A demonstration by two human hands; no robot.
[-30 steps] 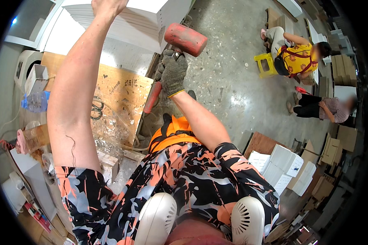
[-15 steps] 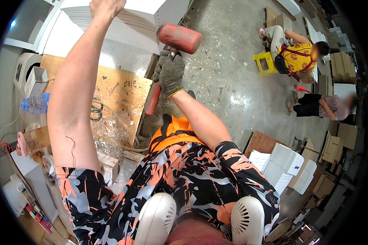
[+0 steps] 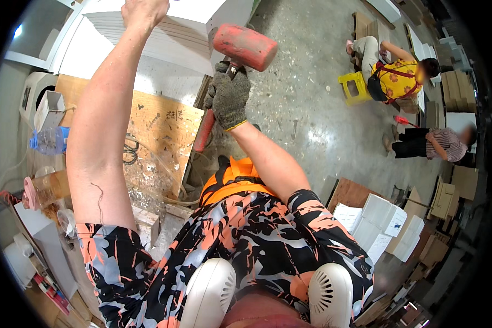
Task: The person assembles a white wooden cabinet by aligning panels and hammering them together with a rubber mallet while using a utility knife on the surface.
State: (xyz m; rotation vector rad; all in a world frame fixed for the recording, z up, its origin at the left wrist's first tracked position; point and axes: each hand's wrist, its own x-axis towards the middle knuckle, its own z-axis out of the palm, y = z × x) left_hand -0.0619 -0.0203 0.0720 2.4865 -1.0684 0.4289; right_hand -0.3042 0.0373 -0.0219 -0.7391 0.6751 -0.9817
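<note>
Red cylindrical-headed mallet [image 3: 246,48], gripped by grey-knit-gloved right hand [image 3: 229,98]; stacked flat white boards [image 3: 175,42], overlapped by bare left hand [image 3: 144,13], whose closure cannot be told.

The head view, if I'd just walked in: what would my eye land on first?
Probably the big red mallet near top centre, gripped in the gloved right hand. Then the bare left hand, cut off by the picture's top edge, near stacked white boards. Off to the right, a bright yellow stool stands out.
</note>
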